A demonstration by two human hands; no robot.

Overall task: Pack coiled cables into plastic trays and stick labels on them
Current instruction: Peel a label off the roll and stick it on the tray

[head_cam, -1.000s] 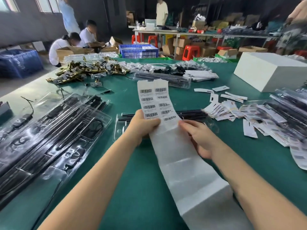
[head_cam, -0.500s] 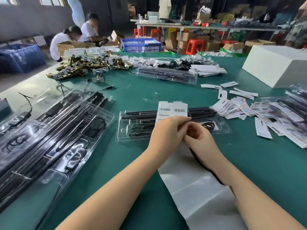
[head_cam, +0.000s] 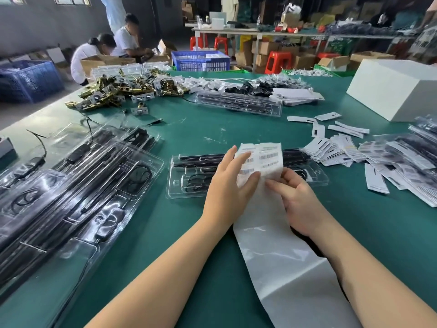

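**Label strip held over a packed tray on the green bench**

Head view. At centre, the left hand (head_cam: 230,183) holds the left side of the label strip (head_cam: 260,162), thumb on the printed face and fingers lying nearly straight along its edge. The right hand (head_cam: 296,197), at 4 o'clock from the strip's printed end, pinches the backing paper just below the barcode labels, fingers curled on it. The bare, glossy backing (head_cam: 283,268) trails toward 6 o'clock, passing under the right forearm and off the bottom of the frame.

Directly behind the hands lies a clear plastic tray (head_cam: 184,185) on the green table (head_cam: 165,233); it contains long black rods along its far side and a coiled cable (head_cam: 195,181) in its near-left pocket. The strip's printed end stands in front of the tray's middle; whether it touches the tray cannot be told.

At 9 o'clock, a stack of filled trays (head_cam: 78,190) overlaps. At 3 o'clock, loose white label slips (head_cam: 331,150) are heaped, with more filled trays beyond at the right edge. At 12 o'clock lies another filled tray (head_cam: 238,104); at 11 o'clock, a pile of brass hardware (head_cam: 118,91); at 2 o'clock, a white box (head_cam: 397,91). Two seated people work near cartons at the far left.
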